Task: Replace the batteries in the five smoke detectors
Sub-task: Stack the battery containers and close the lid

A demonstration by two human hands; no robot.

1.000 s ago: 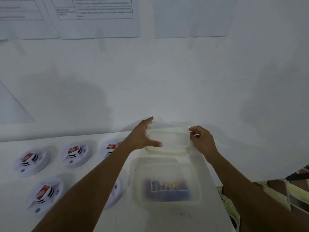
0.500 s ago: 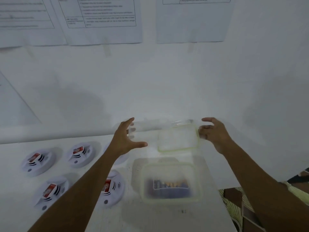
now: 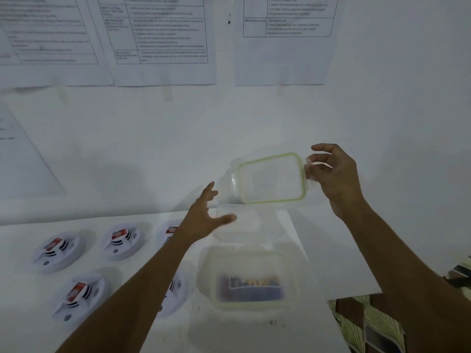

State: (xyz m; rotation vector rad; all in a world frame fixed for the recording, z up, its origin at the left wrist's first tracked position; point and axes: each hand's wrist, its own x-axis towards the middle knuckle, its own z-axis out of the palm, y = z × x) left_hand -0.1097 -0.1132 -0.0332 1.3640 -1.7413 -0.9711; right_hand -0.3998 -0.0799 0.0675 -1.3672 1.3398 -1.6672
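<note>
**Over the white table, a lid held aloft**

Above the tabletop, the right hand (image 3: 334, 174) pinches one short edge of a clear, rounded-rectangular plastic lid (image 3: 271, 182) with a green seal, tilted in the air. The left hand (image 3: 204, 220) hovers with fingers spread, holding nothing. Five round white smoke detectors (image 3: 57, 250) lie on the table (image 3: 305, 263), two of them partly hidden by the left forearm. One clear box (image 3: 216, 296) of batteries (image 3: 252, 287) sits just beside them. Half a second ago the lid was lower and flatter.

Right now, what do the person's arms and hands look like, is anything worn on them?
The left hand and right hand are bare: no gloves, no rings or watch visible. The left forearm and right forearm are uncovered to the frame's edge; no sleeve shows.
</note>
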